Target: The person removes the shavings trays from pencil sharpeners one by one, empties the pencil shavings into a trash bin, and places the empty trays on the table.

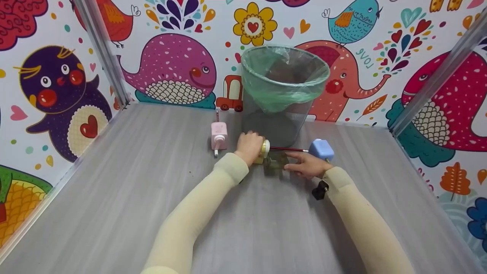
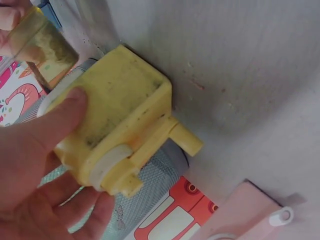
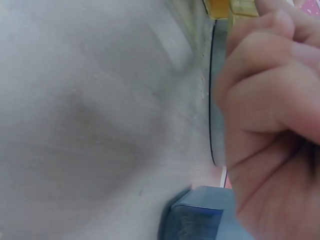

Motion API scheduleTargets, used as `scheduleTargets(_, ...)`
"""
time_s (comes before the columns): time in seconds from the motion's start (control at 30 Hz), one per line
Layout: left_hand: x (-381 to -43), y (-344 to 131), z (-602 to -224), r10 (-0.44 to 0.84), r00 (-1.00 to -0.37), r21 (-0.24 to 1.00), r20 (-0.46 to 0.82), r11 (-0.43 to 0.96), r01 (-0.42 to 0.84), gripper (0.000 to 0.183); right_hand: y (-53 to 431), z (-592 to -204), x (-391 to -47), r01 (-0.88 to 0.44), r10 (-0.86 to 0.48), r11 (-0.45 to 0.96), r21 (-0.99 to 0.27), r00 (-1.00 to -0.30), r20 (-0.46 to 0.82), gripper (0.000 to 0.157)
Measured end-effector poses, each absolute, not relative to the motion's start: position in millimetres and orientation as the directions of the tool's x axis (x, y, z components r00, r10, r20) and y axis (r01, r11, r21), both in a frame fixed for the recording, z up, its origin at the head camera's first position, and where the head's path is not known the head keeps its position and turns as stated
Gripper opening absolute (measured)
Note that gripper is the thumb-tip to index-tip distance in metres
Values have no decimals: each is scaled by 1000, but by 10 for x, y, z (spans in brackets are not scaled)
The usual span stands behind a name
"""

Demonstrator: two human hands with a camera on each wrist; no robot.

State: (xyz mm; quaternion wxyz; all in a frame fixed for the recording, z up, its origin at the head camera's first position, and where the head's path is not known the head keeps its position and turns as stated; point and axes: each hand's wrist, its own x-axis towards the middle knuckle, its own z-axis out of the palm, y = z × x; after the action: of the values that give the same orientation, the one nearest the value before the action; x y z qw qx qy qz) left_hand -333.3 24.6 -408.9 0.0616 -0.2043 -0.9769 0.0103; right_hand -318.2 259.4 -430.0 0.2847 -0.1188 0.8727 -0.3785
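Observation:
My left hand (image 1: 249, 147) grips a yellow crank pencil sharpener (image 2: 125, 95), thumb on its smudged flat face and fingers round the other side. Its yellow crank handle (image 2: 186, 140) sticks out toward the tabletop in the left wrist view. My right hand (image 1: 309, 166) pinches a see-through, smoke-tinted shavings drawer (image 1: 275, 163), close beside the sharpener. Something brownish shows through the drawer's wall in the left wrist view. In the right wrist view the curled fingers (image 3: 265, 85) hide most of what they hold.
A mesh wastebasket (image 1: 249, 118) with a green plastic liner (image 1: 281, 99) stands behind my hands. To the left is a pink sharpener (image 1: 218, 131) with a pencil behind it. A blue sharpener (image 1: 321, 149) sits right, a dark red pencil (image 1: 287, 149) extending from it. Patterned walls enclose the table.

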Motion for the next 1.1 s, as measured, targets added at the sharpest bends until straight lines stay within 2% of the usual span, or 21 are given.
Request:
scheduleTargets(0.33,-3336,254,-4099,403,-907,-54,124,915,399,35,2595,-4216,-3187,-69,-481,633,-771,-816,-322,74)
scheduleTargets(0.67,-3335,245,-4089,400,-907,-47,130,917,397,33,2641,-4132,-3210,-27,-439,617,-786,-842,-315,74)
scheduleTargets(0.87,-3337,243,-4095,392,-912,-43,123,920,390,33,2638,-4087,-3215,-35,-408,574,-818,-878,-248,74)
scheduleTargets(1.1,-3337,245,-4095,392,-913,-34,109,920,391,31,2635,-4023,-3231,-53,-325,592,-804,-929,-178,74)
